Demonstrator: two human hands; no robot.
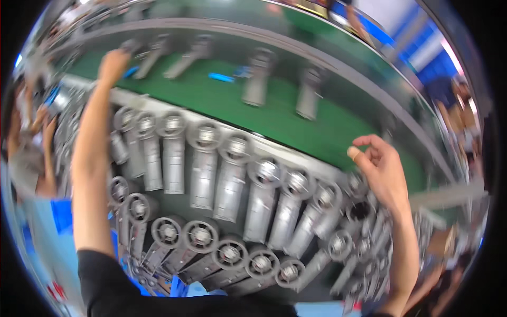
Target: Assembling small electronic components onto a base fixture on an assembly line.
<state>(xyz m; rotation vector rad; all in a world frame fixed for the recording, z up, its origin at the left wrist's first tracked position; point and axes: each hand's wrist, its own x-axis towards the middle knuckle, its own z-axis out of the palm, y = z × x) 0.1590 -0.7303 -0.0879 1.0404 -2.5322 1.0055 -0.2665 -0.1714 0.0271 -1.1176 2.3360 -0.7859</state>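
My left hand (113, 67) reaches over the far left of a green conveyor belt (200, 100). Just beyond its fingers is a grey part (131, 46) with a rounded head; blur hides whether they grip it. My right hand (381, 168) hovers over the belt's near edge at the right, thumb and fingers apart and partly curled, nothing visible between them. Below it lie grey ring-headed parts (356, 184). More long-handled grey housings, such as one near the middle (256, 79) and one farther right (310, 95), lie spaced along the belt.
A row of ring-headed grey housings (203, 174) lies along the near side of the belt. Closer to me is a second row (200, 236). Small blue pieces (221, 77) rest on the belt. A metal rail (253, 35) borders its far side. Other people (31, 158) work at left and right.
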